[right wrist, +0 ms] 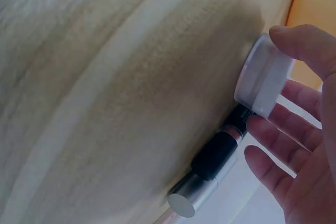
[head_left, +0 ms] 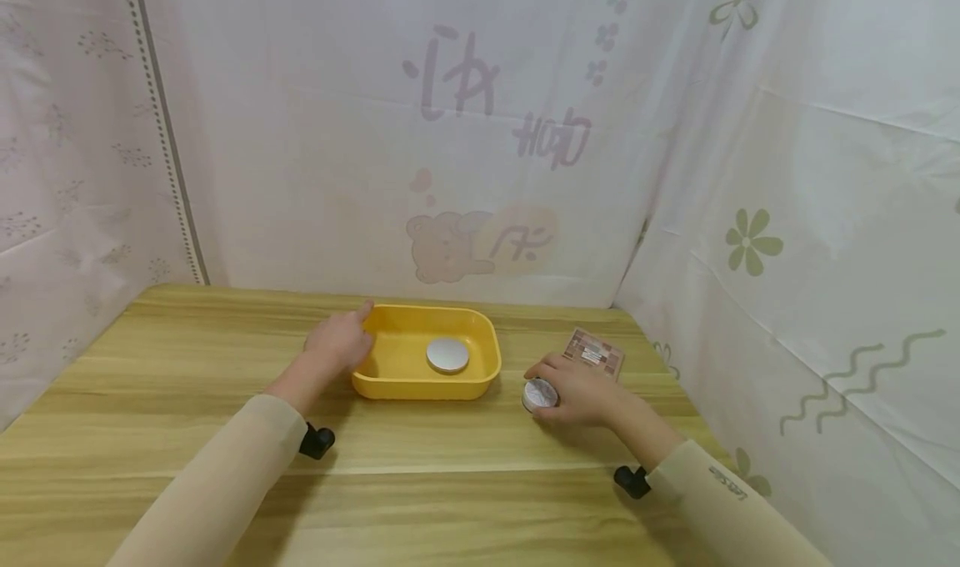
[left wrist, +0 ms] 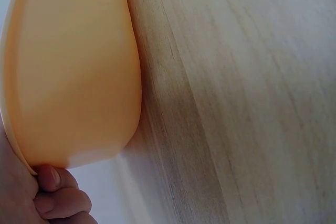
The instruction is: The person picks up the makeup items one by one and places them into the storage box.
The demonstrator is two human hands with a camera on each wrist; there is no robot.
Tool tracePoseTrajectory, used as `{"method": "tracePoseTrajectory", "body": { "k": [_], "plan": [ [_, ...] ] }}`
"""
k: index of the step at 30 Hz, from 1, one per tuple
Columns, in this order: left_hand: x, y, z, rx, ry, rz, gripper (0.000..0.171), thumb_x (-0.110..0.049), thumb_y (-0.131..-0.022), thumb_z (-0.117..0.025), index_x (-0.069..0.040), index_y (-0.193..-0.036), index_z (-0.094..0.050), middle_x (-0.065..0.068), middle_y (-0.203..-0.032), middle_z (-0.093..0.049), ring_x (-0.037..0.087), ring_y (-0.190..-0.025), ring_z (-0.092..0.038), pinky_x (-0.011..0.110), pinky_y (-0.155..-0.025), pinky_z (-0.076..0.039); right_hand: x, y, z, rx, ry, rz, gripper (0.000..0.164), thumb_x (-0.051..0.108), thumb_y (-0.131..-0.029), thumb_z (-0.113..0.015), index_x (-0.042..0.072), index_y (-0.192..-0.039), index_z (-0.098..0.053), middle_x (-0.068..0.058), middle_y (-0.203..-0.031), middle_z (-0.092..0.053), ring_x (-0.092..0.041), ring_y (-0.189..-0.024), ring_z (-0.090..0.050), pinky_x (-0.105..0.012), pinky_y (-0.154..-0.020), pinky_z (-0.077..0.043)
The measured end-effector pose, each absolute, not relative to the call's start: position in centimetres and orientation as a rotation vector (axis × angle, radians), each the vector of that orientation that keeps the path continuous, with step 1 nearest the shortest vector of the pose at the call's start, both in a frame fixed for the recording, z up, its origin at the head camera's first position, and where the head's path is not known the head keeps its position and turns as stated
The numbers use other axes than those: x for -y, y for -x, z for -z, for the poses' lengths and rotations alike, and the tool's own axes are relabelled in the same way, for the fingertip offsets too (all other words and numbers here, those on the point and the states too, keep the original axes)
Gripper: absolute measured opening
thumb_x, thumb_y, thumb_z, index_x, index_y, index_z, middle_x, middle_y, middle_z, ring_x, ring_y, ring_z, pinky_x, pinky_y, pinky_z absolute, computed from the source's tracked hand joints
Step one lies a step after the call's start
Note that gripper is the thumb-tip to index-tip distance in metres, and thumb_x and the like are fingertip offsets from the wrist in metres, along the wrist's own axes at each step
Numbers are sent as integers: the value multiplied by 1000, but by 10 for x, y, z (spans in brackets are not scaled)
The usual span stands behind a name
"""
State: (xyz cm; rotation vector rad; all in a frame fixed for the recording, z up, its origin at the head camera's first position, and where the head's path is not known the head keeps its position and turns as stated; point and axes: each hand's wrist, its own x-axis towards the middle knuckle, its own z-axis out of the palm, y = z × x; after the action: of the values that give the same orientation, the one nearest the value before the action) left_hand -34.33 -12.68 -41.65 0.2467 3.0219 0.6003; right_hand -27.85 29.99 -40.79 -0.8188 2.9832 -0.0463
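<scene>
A yellow plastic bin (head_left: pixel 420 390) stands on the wooden table with a round silver-lidded tin (head_left: pixel 447 354) lying inside it. At the bin's left end my left hand (head_left: pixel 339 339) grips the wall; its curled fingers (left wrist: pixel 63 203) press against the outside corner in the left wrist view. To the right of the bin, my right hand (head_left: pixel 577 390) pinches a small round clear-sided jar (head_left: pixel 540 395) between thumb and fingers. Close to the tabletop, the jar is tilted on its edge in the right wrist view (right wrist: pixel 264 77).
A brown checkered palette (head_left: pixel 594 353) lies beyond my right hand. Past the jar in the right wrist view are a black tube (right wrist: pixel 215 153) and a silver-capped cylinder (right wrist: pixel 191 198), hidden by the hand from the head camera. Patterned curtains (head_left: pixel 360 175) hang behind the table.
</scene>
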Motion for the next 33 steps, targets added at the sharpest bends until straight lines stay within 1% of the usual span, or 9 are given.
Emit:
{"method": "tracePoseTrajectory", "body": {
  "k": [4, 5, 12, 15, 19, 24, 26, 28, 33],
  "plan": [
    [126, 343, 416, -3030, -254, -591, 69, -20, -108, -44, -12, -175, -29, 34, -144, -66, 26, -63, -48, 38, -56, -43, -299, 277, 409, -2982, 818, 47, 58, 44, -92, -85, 22, -143, -69, -4, -140, -67, -27, -124, -67, -56, -95, -57],
    [126, 343, 416, -3033, -255, -589, 69, -20, -108, -44, -12, -175, -29, 34, -146, -65, 26, -64, -49, 38, -56, -44, -298, 277, 409, -2983, 825, 51, 57, 43, -92, -85, 22, -143, -69, -4, -140, -67, -27, -123, -68, -55, -95, -58],
    [126, 343, 417, -3039, -243, -574, 68, -22, -110, -43, -14, -175, -29, 32, -144, -67, 28, -67, -52, 39, -58, -45, -298, 277, 411, -2987, 860, 56, 52, 40, -93, -85, 21, -140, -71, -2, -138, -67, -23, -122, -67, -46, -96, -59],
    [126, 343, 416, -3042, -243, -569, 67, -23, -110, -43, -14, -175, -29, 32, -148, -64, 30, -72, -57, 41, -60, -48, -299, 277, 412, -2986, 869, 54, 50, 40, -94, -84, 21, -138, -71, -2, -137, -67, -22, -122, -67, -45, -95, -59],
    [125, 342, 415, -3040, -240, -561, 67, -23, -110, -43, -14, -175, -30, 30, -152, -62, 31, -76, -59, 42, -63, -50, -299, 278, 412, -2975, 870, 72, 51, 39, -94, -83, 20, -139, -70, -2, -138, -67, -23, -122, -68, -46, -96, -59],
    [126, 341, 415, -3033, -235, -573, 67, -22, -110, -43, -14, -175, -30, 30, -153, -62, 30, -71, -57, 40, -60, -47, -299, 279, 411, -2982, 878, 99, 54, 39, -94, -83, 17, -141, -69, -4, -139, -68, -25, -125, -67, -48, -102, -58],
    [126, 341, 415, -3036, -236, -576, 67, -22, -110, -44, -14, -175, -30, 30, -154, -61, 30, -73, -58, 40, -60, -48, -299, 279, 410, -2986, 890, 104, 54, 40, -94, -83, 16, -141, -69, -5, -139, -69, -25, -125, -67, -47, -103, -58],
    [126, 341, 415, -3039, -238, -573, 67, -21, -109, -44, -13, -175, -31, 30, -154, -61, 30, -75, -59, 41, -62, -49, -298, 279, 409, -2990, 893, 108, 54, 40, -95, -83, 16, -141, -69, -5, -138, -69, -24, -124, -68, -46, -102, -59],
    [126, 341, 414, -3026, -230, -580, 69, -21, -108, -44, -14, -175, -30, 30, -151, -63, 28, -72, -56, 39, -60, -47, -297, 282, 406, -2994, 915, 134, 52, 38, -97, -81, 13, -141, -69, -7, -136, -70, -25, -121, -68, -46, -100, -59]
  ]
}}
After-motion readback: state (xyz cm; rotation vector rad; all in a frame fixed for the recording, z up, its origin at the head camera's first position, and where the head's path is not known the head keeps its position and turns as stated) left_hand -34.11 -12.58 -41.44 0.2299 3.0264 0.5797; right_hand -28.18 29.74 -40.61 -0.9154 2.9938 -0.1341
